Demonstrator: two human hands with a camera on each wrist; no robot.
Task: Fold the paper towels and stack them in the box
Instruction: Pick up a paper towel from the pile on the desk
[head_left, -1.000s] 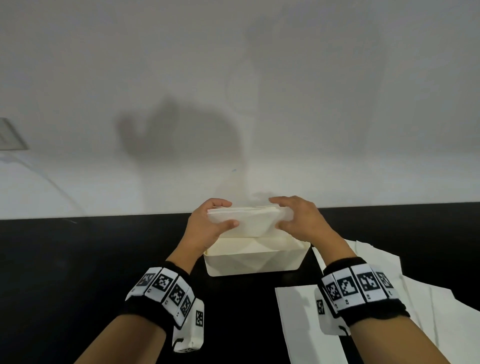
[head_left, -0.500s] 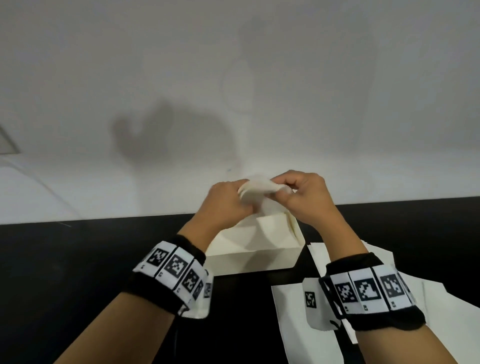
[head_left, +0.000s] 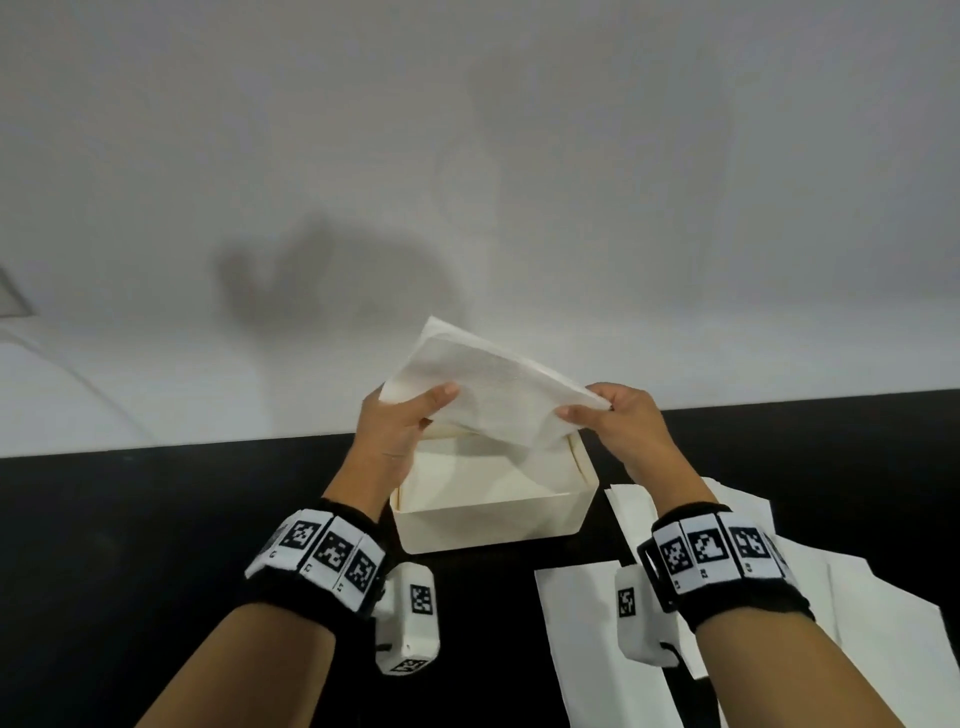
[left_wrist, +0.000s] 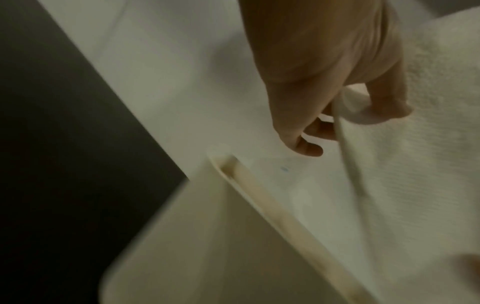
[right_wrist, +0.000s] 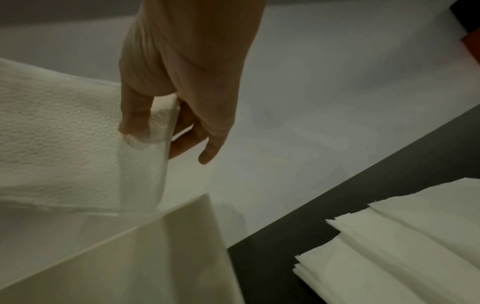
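A white paper towel (head_left: 488, 387) is held spread and tilted above the open cream box (head_left: 488, 525). My left hand (head_left: 410, 421) pinches its left edge with thumb on top. My right hand (head_left: 602, 415) pinches its right corner. In the left wrist view the left hand (left_wrist: 350, 107) pinches the towel's edge (left_wrist: 415, 164) over the box rim (left_wrist: 272, 207). In the right wrist view the thumb and fingers of my right hand (right_wrist: 166, 123) clamp the folded towel (right_wrist: 64, 148) just above the box's corner (right_wrist: 161, 236). The box holds towel layers on its floor.
The box stands on a black table (head_left: 130, 545) near its far edge, with a white wall behind. Flat paper towels (head_left: 587, 639) lie on the table to the right of the box, several overlapping (right_wrist: 402, 246). Left of the box the table is bare.
A second ago both hands held a folded towel flat over the box. They then brought it together bunched, and now it is pulled apart and tilted up above the box.
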